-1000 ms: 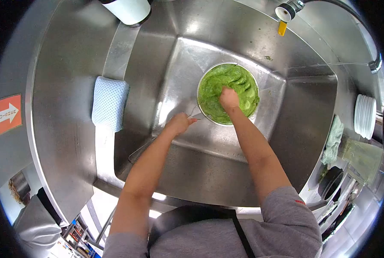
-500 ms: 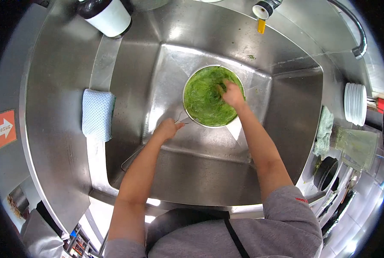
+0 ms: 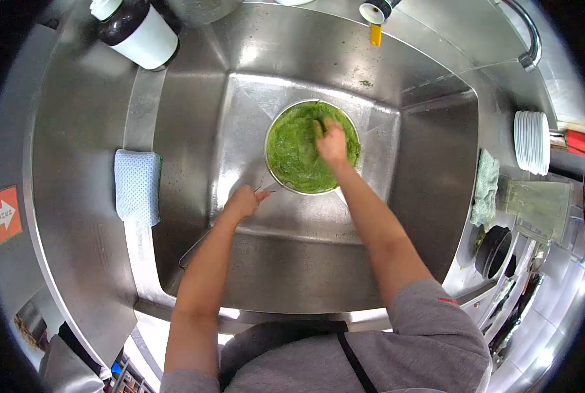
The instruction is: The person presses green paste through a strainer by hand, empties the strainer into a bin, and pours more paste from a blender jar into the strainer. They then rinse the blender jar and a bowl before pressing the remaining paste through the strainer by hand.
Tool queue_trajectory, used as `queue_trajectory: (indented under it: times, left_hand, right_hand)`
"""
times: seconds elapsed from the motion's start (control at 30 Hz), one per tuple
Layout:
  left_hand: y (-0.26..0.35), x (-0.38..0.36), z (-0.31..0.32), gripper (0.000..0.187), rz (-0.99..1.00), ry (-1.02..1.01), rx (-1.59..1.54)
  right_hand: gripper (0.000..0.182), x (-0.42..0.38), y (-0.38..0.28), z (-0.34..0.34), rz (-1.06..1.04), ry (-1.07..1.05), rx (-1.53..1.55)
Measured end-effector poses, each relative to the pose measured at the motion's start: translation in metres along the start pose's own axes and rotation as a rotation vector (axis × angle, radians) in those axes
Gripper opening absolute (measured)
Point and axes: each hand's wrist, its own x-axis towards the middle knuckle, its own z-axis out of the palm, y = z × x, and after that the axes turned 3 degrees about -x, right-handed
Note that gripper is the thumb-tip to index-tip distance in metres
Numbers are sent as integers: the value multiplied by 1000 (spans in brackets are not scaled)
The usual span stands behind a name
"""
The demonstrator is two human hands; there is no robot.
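Note:
A round strainer with a metal rim and wire handle [image 3: 192,247] sits in the steel sink, its inside covered with wet green pulp [image 3: 293,152]. My left hand [image 3: 243,202] is closed on the handle, just left of and below the rim. Over the upper right part of the pulp is my right hand [image 3: 331,141], its fingers bent and pressed together in the green mass. Pulp hides the fingertips, and whatever they may hold cannot be made out.
A blue-white sponge [image 3: 138,187] lies on the sink's left ledge. A dark bottle with a white label [image 3: 147,42] stands at the upper left. On the right are a faucet [image 3: 531,57], stacked white plates [image 3: 532,142] and a green cloth [image 3: 485,188].
The whole view has shifted slightly, so the sink and strainer appear further left. My right hand has moved a little up and left over the pulp. My left hand keeps its hold.

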Motion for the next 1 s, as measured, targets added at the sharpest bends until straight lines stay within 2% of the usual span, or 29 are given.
queue_trajectory:
  times: [0.03,0.07,0.17,0.23,0.3,0.33,0.4,0.43,0.5,0.53,0.6,0.7,0.8,0.9,1.0]
  left_hand:
    - [7,-4,-6,59,-42,-43,-10]
    - [11,-6,-9,59,-83,-87,-21]
    - [-7,8,5,61,-13,-50,-2]
    - [0,4,1,62,-26,-70,17]
    - [-1,1,0,63,-46,-95,52]
    - [-2,1,2,62,-52,-56,44]
    - [-1,1,2,62,-51,-15,32]
    - [0,1,1,61,-45,-36,32]
    - [2,-1,-1,60,-39,-56,30]
    - [3,-2,-2,59,-53,-75,6]
    - [6,-5,-4,59,-67,-91,-17]
    - [8,-7,-6,58,-90,-74,-16]
    - [6,-5,-4,58,-26,-61,23]
    - [7,-5,-4,57,-98,-97,11]
    - [4,-3,-2,57,-44,-26,-13]
  right_hand:
    - [26,4,15,1,-140,39,-167]
    - [26,1,23,4,-148,39,-169]
    - [30,-24,38,11,-37,114,-222]
    - [44,-44,23,37,147,118,-155]
    - [41,-56,-20,34,87,39,-401]
    - [41,-58,-25,35,96,40,-397]
    - [55,-56,-30,32,68,-274,-596]
    - [55,-55,-25,32,68,-271,-599]
    - [40,-49,-12,31,-103,-299,-565]
    - [40,-46,-8,30,-106,-298,-565]
    - [24,-39,-6,26,-65,-482,-519]
    - [19,-33,-7,20,-63,-520,-548]
    - [19,-30,-2,24,-86,-531,-552]
    - [20,-27,-7,20,-30,-593,-565]
    - [21,-26,-12,15,-6,-610,-500]
